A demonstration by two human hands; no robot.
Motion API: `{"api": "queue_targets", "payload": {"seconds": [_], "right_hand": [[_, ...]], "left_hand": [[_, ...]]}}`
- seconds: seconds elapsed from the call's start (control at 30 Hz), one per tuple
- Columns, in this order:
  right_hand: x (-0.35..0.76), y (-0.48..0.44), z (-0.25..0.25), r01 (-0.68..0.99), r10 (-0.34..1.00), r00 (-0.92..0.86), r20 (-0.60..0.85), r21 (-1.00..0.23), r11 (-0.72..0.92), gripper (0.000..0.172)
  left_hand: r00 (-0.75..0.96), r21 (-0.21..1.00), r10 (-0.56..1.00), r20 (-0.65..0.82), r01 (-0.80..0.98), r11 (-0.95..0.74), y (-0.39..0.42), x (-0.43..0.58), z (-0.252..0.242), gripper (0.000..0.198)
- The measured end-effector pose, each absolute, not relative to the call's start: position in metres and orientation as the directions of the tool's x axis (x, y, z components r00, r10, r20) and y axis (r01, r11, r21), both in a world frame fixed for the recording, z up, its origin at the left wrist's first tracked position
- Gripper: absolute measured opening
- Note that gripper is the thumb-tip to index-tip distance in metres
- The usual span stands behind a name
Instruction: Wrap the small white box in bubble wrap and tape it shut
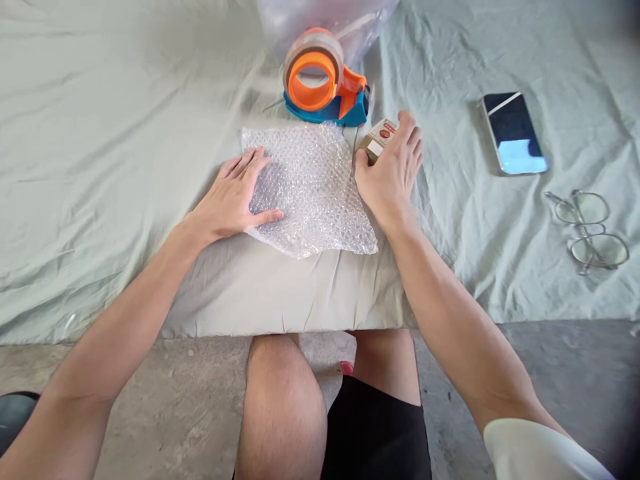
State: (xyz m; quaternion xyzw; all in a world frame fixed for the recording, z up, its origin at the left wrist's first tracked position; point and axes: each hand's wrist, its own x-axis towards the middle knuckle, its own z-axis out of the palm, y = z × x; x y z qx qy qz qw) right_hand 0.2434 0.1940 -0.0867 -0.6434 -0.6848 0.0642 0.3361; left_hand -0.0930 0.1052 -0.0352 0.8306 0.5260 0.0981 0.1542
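A sheet of bubble wrap [315, 187] lies flat on the pale green cloth [100, 133]. My left hand [233, 197] rests open on its left side, fingers stretched flat and pressing it down. My right hand [393, 170] is at the sheet's right edge, its fingers closed over a small cardboard box [381, 135] with a red and white label. The box sits on the cloth just off the sheet's far right corner.
An orange and blue tape dispenser [325, 80] stands behind the bubble wrap, with a clear plastic bag [320, 20] behind it. A phone [514, 133] and a pair of glasses [590, 230] lie at the right. My knees show below the cloth's front edge.
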Motion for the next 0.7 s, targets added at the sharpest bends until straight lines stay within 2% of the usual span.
{"api": "queue_targets", "payload": {"seconds": [0.17, 0.33, 0.43, 0.57, 0.7], "right_hand": [[0.254, 0.202, -0.089, 0.781, 0.913, 0.071, 0.402, -0.592, 0.200, 0.064], [0.255, 0.202, -0.083, 0.725, 0.903, 0.069, 0.425, -0.643, 0.247, 0.047], [0.253, 0.203, -0.084, 0.733, 0.893, 0.080, 0.442, -0.633, 0.248, 0.044], [0.258, 0.210, -0.085, 0.751, 0.889, 0.107, 0.445, -0.622, 0.221, 0.049], [0.257, 0.209, -0.072, 0.734, 0.863, 0.100, 0.495, -0.623, 0.272, 0.055]], "left_hand": [[0.430, 0.362, 0.902, 0.027, 0.837, -0.410, 0.105, -0.095, -0.035, 0.094], [0.404, 0.363, 0.914, 0.026, 0.848, -0.385, 0.103, -0.094, -0.031, 0.071], [0.399, 0.352, 0.917, 0.032, 0.854, -0.384, 0.102, -0.093, -0.030, 0.070], [0.410, 0.338, 0.912, 0.011, 0.857, -0.389, 0.105, -0.094, -0.034, 0.081], [0.447, 0.318, 0.894, -0.014, 0.850, -0.420, 0.110, -0.097, -0.040, 0.122]]}}
